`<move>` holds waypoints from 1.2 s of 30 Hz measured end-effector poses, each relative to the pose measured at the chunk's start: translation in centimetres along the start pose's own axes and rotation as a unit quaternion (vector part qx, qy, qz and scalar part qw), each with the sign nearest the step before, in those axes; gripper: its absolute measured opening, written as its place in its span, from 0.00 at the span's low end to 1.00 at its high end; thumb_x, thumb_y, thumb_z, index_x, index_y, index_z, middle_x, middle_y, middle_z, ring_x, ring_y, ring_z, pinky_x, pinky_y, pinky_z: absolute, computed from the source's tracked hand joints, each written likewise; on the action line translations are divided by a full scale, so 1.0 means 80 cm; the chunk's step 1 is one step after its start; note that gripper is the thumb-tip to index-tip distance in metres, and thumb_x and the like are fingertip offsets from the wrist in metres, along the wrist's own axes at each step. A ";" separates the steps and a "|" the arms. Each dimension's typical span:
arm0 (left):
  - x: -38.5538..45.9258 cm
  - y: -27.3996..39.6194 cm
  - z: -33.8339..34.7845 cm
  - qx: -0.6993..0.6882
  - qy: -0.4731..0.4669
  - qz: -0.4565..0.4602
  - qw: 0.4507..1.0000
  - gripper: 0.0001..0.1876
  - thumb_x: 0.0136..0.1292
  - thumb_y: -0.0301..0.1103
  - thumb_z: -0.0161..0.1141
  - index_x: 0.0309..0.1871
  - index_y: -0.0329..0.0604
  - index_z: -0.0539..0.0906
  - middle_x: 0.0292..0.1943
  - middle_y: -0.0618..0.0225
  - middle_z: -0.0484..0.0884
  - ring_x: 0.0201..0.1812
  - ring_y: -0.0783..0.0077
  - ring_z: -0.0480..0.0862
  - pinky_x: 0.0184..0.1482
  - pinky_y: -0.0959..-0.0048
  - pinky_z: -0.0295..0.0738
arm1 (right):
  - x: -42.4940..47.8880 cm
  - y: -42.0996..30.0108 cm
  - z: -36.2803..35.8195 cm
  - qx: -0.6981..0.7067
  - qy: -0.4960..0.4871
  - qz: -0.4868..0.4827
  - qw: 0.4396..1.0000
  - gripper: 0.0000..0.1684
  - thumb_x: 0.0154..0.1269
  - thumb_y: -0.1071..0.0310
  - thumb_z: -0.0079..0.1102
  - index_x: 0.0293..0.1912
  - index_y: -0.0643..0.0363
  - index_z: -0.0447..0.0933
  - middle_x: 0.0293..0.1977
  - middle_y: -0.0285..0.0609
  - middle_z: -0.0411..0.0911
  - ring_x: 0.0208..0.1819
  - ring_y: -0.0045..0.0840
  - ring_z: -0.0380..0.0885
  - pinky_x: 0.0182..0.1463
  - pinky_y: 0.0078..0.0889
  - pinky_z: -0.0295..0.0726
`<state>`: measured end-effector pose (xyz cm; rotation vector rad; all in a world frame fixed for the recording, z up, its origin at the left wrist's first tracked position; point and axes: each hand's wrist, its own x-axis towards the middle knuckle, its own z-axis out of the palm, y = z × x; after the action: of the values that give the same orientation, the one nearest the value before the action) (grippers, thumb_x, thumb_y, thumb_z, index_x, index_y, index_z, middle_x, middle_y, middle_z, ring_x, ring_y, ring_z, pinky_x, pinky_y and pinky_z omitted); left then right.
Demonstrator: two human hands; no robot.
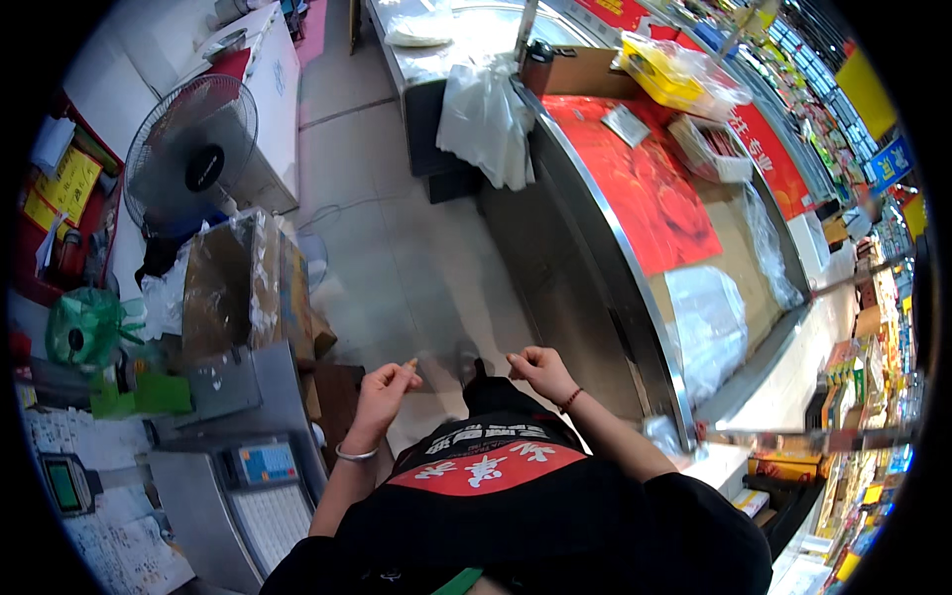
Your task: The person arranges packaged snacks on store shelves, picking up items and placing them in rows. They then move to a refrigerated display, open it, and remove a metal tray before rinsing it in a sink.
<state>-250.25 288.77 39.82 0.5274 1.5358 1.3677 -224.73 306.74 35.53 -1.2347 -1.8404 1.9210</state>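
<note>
My left hand [385, 394] is raised in front of my black apron [491, 454], its fingers curled with a small tan bit at the fingertips that is too small to name. A silver bangle circles that wrist. My right hand [541, 372] is on the other side, loosely curled, with a thin red bracelet at the wrist; I see nothing clearly held in it. Both hands are apart, above the tiled floor [401, 260]. The apron bears a red panel with white writing.
At right stands a metal-edged display counter [610, 216] with a red sheet [632, 178] and clear plastic bags [706, 320]. At left are a fan [192, 152], an open cardboard box [223, 282] and a weighing scale [260, 476]. White plastic bags [483, 123] hang ahead.
</note>
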 end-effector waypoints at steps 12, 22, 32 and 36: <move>0.299 0.170 -0.029 0.038 0.010 0.000 0.999 0.12 0.73 0.33 0.57 0.52 0.34 0.79 0.43 0.67 0.83 0.43 0.78 0.82 0.49 0.77 0.78 | 0.410 -0.212 -0.002 0.085 -0.069 -0.116 0.987 0.13 0.70 0.63 0.58 0.40 0.66 0.79 0.29 0.35 0.80 0.30 0.15 0.78 0.35 0.21 0.78; 0.603 0.262 -0.076 0.123 -0.017 0.071 0.990 0.11 0.69 0.32 0.60 0.47 0.33 0.81 0.38 0.68 0.84 0.39 0.80 0.82 0.43 0.78 0.77 | 0.740 -0.384 0.033 -0.105 0.051 -0.304 0.945 0.10 0.65 0.66 0.61 0.41 0.63 0.79 0.36 0.42 0.79 0.42 0.32 0.78 0.47 0.34 0.78; 0.915 0.323 -0.122 0.334 -0.012 0.205 0.920 0.12 0.62 0.32 0.62 0.45 0.35 0.83 0.48 0.55 0.81 0.51 0.59 0.81 0.56 0.66 0.74 | 0.953 -0.426 0.008 -0.490 0.199 -0.204 0.824 0.33 0.66 0.51 0.56 0.64 0.60 0.70 0.68 0.48 0.64 0.72 0.39 0.58 0.73 0.49 0.56; 0.973 0.353 -0.114 0.369 -0.040 0.251 0.894 0.11 0.61 0.32 0.62 0.44 0.36 0.82 0.53 0.52 0.80 0.57 0.52 0.78 0.61 0.61 0.71 | 0.956 -0.428 0.004 -0.472 0.182 -0.198 0.839 0.33 0.63 0.54 0.59 0.63 0.60 0.70 0.67 0.49 0.65 0.72 0.41 0.58 0.73 0.50 0.56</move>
<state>-299.37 355.93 35.91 1.5190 1.9116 1.0485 -286.22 363.67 34.57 -1.1485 -2.5981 0.4497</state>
